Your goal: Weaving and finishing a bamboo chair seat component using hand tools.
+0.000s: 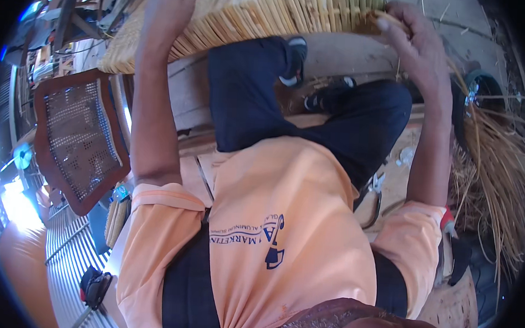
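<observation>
The pale woven cane panel (246, 14), a flat sheet of close-set straw-coloured strips, lies far across the top of the view, its long axis running left to right over the person's dark-trousered knees. The left hand (170, 5) rests flat on its left part; whether those fingers curl, I cannot tell. The right hand (414, 35) pinches loose cane strands (389, 19) at the panel's right edge, with a bundle of spare cane (488, 170) just right.

Bright daylight throughout, with blown-out glare at the lower left; strong fisheye bending and dark, blurred rim.
</observation>
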Demonstrator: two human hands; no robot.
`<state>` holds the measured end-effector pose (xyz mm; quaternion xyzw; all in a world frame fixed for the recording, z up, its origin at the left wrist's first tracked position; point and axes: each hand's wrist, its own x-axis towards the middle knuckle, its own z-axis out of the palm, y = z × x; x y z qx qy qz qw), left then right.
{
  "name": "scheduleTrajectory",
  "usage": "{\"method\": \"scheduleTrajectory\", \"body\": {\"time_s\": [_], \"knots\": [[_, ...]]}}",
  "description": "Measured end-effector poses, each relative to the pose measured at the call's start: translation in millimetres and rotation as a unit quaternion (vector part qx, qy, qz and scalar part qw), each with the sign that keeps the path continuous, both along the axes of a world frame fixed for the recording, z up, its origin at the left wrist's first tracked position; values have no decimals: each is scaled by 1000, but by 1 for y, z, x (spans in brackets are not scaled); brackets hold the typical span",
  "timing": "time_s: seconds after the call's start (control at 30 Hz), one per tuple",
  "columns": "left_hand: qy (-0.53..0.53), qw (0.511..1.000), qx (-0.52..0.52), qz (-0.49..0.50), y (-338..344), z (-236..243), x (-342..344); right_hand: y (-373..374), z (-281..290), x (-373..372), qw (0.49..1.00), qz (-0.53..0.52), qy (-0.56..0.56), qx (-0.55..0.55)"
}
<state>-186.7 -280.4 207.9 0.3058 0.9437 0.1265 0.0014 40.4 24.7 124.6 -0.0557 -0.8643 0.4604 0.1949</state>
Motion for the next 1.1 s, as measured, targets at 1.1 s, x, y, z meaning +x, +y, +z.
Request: {"method": "scheduleTrajectory", "body": {"time_s": [1.1], "knots": [[269, 925, 268, 0, -35, -48, 92, -77, 50, 58, 947, -66, -120, -292]]}}
